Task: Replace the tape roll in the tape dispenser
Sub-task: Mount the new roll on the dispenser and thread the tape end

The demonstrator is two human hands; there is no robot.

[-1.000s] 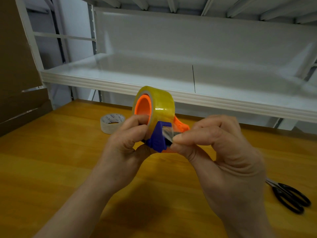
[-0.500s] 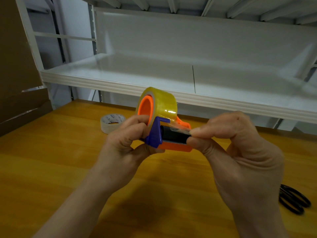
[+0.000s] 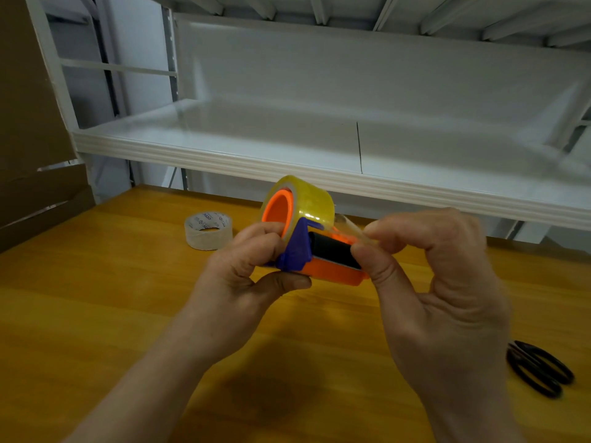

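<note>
here, nearest the camera, both forearms reach up toward the tape dispenser (image 3: 332,271), held in the air above the wooden table (image 3: 96,314). black scissors (image 3: 540,372) lie on the table well to the dispenser's right and nearer the camera; only their handles show past the right wrist. the left hand (image 3: 243,273) grips the dispenser's blue end (image 3: 295,251), fingers curled over the side by the hub and thumb tucked beneath. the right hand (image 3: 441,282), just right of the dispenser, pinches the free end of the tape strip (image 3: 350,226) between thumb and forefinger, its other fingers curled in. the strip runs from the roll above the dispenser's black roller (image 3: 332,251). the dispenser carries the yellowish tape roll (image 3: 311,203), seated on its orange hub (image 3: 278,209). a thin roll (image 3: 208,230) with a printed core lies flat on the table left of and beyond the dispenser, apart from it. the widest stretch of tabletop lies to the dispenser's left and below it. beyond, the ribbed front edge of a white shelf (image 3: 287,169) runs across just above the dispenser, and brown cardboard (image 3: 25,123) stands far to its left.
</note>
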